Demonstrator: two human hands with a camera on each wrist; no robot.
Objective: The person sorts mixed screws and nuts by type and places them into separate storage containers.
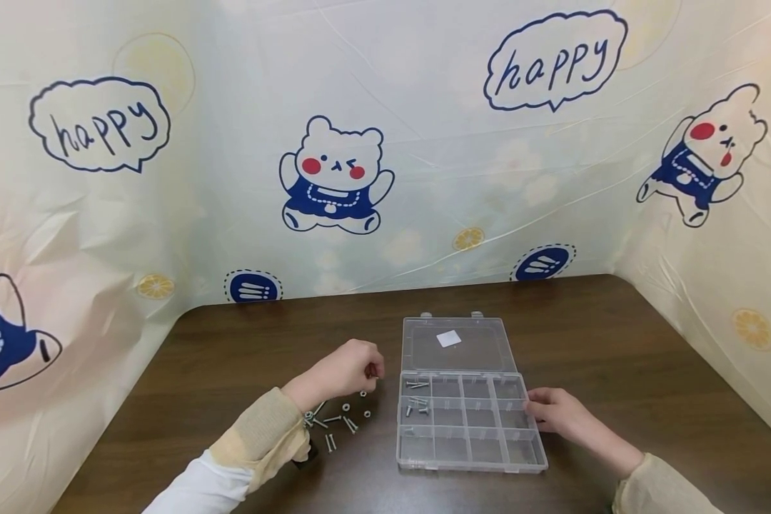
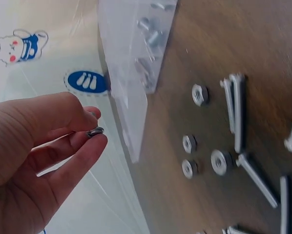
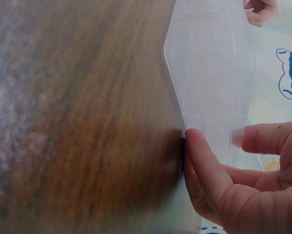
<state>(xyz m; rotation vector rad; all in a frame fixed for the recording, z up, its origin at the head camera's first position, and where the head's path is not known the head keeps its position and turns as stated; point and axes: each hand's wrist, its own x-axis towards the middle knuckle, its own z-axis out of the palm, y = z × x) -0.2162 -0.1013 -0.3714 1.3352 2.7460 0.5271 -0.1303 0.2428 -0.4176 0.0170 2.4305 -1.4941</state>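
My left hand (image 1: pixel 345 368) is raised over the table, left of a clear plastic compartment box (image 1: pixel 417 451). Thumb and fingertips pinch a small metal nut (image 2: pixel 95 131), partly hidden by the fingers. Below and beside this hand lie loose bolts (image 2: pixel 239 112) and several nuts (image 2: pixel 221 162). The box stands with its lid (image 1: pixel 456 357) folded back flat. A few bolts (image 1: pixel 417 385) lie in its left column, in the back and middle rows. My right hand (image 1: pixel 555 412) grips the box's right side, thumb at the upper rim and fingers low against the outer wall.
A small white square (image 1: pixel 449 338) lies on the lid. Under the left sleeve a dark object (image 1: pixel 305 457) is partly hidden. The brown table (image 1: pixel 591 321) is backed by a patterned curtain (image 1: pixel 424 178) at the rear and sides.
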